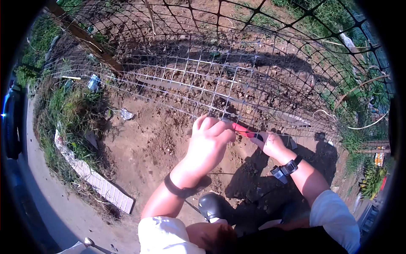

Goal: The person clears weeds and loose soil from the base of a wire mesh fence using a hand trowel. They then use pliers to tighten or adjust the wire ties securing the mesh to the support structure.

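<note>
A plastic mesh fence [210,91] stretches across in front of me, pale grey in the sunlit middle and black toward the top. My left hand [213,135] is closed at the mesh's lower edge, its fingers curled over the strands. My right hand [272,146] grips the black end of a red-handled tool [242,129], which points left toward my left fingers. The tool's working end is hidden behind the left hand and mesh, so its exact kind cannot be made out. The two hands are close together, with the tool bridging the gap.
A wooden post [91,44] leans at the upper left of the fence. On the left lie a pale ribbed strip [105,190], grass and a paved path [63,216]. A loose pale cord [368,127] curls at the right. My dark shoe [215,206] stands on bare soil.
</note>
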A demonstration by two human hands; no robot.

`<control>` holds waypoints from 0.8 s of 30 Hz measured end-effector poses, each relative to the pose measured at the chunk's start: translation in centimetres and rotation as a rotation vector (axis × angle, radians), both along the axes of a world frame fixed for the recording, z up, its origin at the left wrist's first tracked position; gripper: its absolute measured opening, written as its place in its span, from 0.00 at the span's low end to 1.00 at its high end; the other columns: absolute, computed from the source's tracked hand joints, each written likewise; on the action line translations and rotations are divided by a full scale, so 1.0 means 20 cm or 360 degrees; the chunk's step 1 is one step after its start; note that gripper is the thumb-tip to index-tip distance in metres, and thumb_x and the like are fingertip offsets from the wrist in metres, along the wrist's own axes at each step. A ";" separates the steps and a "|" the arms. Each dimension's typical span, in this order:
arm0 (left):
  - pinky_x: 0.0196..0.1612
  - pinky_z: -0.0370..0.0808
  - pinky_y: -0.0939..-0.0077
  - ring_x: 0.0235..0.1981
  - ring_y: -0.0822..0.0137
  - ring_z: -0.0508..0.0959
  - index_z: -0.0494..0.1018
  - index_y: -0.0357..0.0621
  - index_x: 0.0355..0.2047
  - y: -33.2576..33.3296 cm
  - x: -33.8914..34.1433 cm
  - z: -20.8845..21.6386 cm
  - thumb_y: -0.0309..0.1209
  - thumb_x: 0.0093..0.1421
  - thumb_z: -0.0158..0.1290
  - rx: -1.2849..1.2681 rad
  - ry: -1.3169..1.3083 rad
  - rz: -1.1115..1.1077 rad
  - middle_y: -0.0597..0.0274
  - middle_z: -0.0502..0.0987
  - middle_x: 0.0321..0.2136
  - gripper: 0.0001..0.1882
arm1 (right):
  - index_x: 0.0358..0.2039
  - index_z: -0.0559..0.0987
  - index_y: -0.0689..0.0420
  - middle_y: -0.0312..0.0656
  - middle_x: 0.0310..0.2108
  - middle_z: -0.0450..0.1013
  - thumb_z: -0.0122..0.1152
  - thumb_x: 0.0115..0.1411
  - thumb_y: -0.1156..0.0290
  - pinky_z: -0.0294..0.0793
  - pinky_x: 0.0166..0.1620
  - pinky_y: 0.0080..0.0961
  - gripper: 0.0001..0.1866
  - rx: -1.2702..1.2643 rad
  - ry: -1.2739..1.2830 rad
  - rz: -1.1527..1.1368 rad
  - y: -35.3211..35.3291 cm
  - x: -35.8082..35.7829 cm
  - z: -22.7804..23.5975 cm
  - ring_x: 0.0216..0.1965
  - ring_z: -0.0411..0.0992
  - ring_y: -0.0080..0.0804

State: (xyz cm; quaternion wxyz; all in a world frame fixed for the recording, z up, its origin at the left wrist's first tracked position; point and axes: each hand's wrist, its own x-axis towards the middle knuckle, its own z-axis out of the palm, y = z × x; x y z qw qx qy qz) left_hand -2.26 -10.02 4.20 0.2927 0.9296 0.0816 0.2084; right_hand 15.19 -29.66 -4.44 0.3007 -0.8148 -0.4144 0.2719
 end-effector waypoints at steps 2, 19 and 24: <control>0.54 0.60 0.56 0.39 0.66 0.70 0.72 0.53 0.23 0.01 0.02 0.01 0.22 0.43 0.51 -0.0013 -0.0034 0.0024 0.73 0.72 0.30 0.08 | 0.32 0.77 0.58 0.50 0.20 0.72 0.57 0.57 0.53 0.70 0.29 0.37 0.19 0.0027 0.0069 -0.0028 -0.01 -0.01 0.00 0.25 0.73 0.47; 0.57 0.56 0.49 0.37 0.66 0.70 0.71 0.52 0.21 0.00 0.09 -0.01 0.25 0.43 0.51 0.0115 -0.0230 0.0175 0.71 0.70 0.26 0.04 | 0.34 0.78 0.58 0.52 0.24 0.74 0.55 0.57 0.52 0.72 0.35 0.43 0.20 -0.0902 0.0049 0.0407 -0.34 -0.18 0.30 0.29 0.73 0.53; 0.44 0.63 0.68 0.35 0.66 0.72 0.72 0.50 0.20 0.04 0.10 -0.02 0.18 0.42 0.52 0.0178 -0.0166 0.0098 0.75 0.77 0.30 0.09 | 0.24 0.73 0.60 0.53 0.18 0.71 0.57 0.54 0.48 0.72 0.32 0.44 0.23 -0.1153 -0.0135 0.0569 -0.87 -0.01 0.37 0.25 0.72 0.54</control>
